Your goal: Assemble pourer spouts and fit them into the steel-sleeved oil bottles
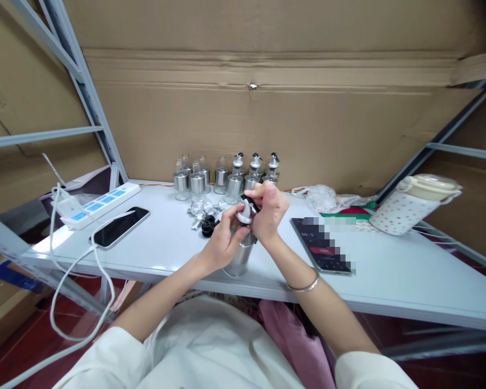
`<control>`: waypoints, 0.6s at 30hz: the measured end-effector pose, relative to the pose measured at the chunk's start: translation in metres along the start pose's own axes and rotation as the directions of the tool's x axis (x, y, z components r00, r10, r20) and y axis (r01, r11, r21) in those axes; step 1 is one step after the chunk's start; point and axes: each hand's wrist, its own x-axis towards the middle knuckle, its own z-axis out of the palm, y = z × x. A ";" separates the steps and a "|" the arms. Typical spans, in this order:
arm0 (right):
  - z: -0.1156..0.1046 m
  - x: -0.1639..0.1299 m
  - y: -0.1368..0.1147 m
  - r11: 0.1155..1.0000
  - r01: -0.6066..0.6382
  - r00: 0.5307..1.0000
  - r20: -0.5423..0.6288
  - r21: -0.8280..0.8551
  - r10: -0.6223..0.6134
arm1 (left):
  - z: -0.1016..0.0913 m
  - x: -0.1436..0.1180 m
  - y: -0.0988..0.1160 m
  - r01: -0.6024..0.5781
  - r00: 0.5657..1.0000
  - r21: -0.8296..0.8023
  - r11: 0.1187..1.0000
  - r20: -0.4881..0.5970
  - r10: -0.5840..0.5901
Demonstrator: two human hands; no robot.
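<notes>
An oil bottle point(240, 262) with a metal sleeve stands upright near the table's front edge. On its neck sits a silver pour spout point(245, 217) with a black flip part at the top. My left hand point(222, 243) pinches the spout's base from the left. From the right, my right hand point(270, 209) is closed at the black part, its fingers partly hiding it. Just left of the bottle lie a pile of loose silver spout parts point(200, 209) and several black stoppers point(208, 227).
Behind stand several open glass bottles point(197, 183) and several with spouts fitted point(254, 175). Phones lie left point(120, 227) and right point(308, 254). A power strip point(105, 204) with white cables is at left; a dotted flask point(405, 208) and plastic bag point(324, 199) are at right.
</notes>
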 end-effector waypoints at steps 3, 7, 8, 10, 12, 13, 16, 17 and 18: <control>0.000 0.008 -0.004 0.999 -0.025 0.995 0.095 0.034 0.022 | -0.007 0.002 0.011 0.091 0.995 0.065 0.994 -0.038 -0.089; -0.002 0.026 -0.013 0.996 -0.054 0.984 0.174 0.068 0.042 | -0.019 0.017 0.028 0.142 0.989 0.078 0.987 -0.042 -0.139; -0.004 0.030 -0.014 0.997 -0.050 0.991 0.127 0.053 0.043 | -0.022 0.025 0.032 0.130 0.991 0.075 0.989 -0.050 -0.126; -0.009 0.036 -0.009 0.999 -0.041 0.999 -0.004 -0.009 0.041 | -0.030 0.046 0.038 0.086 0.992 0.078 0.993 -0.094 -0.078; -0.014 0.039 0.003 0.995 -0.036 0.997 -0.066 -0.089 0.030 | -0.037 0.073 0.040 0.010 0.989 0.117 0.993 -0.151 0.008; -0.016 0.038 0.011 0.991 -0.039 0.998 -0.062 -0.125 0.032 | -0.041 0.088 0.038 -0.021 0.981 0.157 0.987 -0.186 0.050; -0.023 0.033 0.034 0.972 -0.094 0.996 -0.025 -0.215 0.091 | -0.050 0.127 0.017 -0.061 0.954 0.289 0.955 -0.264 0.141; -0.024 0.031 0.040 0.965 -0.106 0.994 -0.016 -0.238 0.105 | -0.052 0.137 0.006 -0.049 0.953 0.329 0.943 -0.266 0.142; -0.026 0.029 0.044 0.961 -0.115 0.993 -0.017 -0.252 0.114 | -0.052 0.145 -0.008 -0.025 0.954 0.361 0.932 -0.271 0.131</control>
